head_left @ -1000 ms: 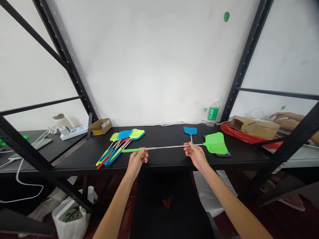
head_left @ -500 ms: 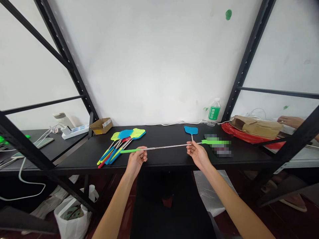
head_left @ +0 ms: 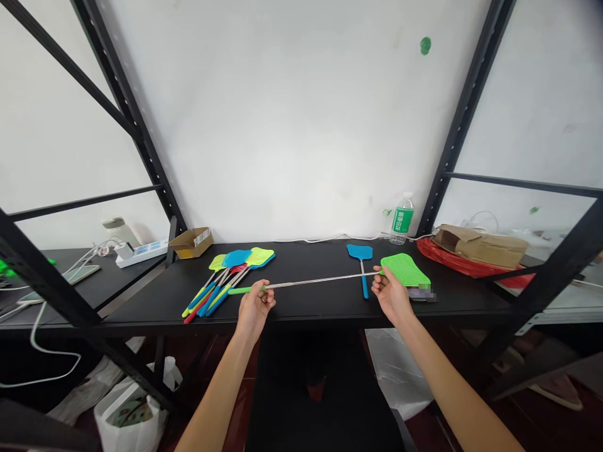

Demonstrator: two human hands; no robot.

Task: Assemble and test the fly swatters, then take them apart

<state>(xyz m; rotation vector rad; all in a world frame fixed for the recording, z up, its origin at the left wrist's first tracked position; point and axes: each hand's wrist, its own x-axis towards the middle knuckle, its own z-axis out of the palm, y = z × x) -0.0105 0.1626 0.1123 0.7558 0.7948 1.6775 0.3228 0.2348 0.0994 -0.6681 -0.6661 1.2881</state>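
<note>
Between my hands a green fly swatter [head_left: 406, 270] is stretched crosswise above the black table, its thin metal shaft drawn out long. My left hand [head_left: 255, 304] is closed round the green handle end. My right hand [head_left: 389, 292] pinches the shaft right beside the green mesh head, whose flat face now shows. Just left of my right hand, a blue fly swatter [head_left: 360, 252] lies on the table with its handle toward me. Several yellow, blue and red fly swatters [head_left: 238, 258] lie in a fanned pile left of my left hand.
A small cardboard box [head_left: 191, 242] sits at the back left, a water bottle [head_left: 402, 220] at the back right. Black rack posts [head_left: 464, 125] frame both sides. At right lies a brown package [head_left: 480, 246] on red material. A blurred dark item [head_left: 421, 293] lies under the green head.
My right hand has slid right along the shaft to the head. The swatter has turned so its mesh faces up. The hand of another person at far right has left the view.
</note>
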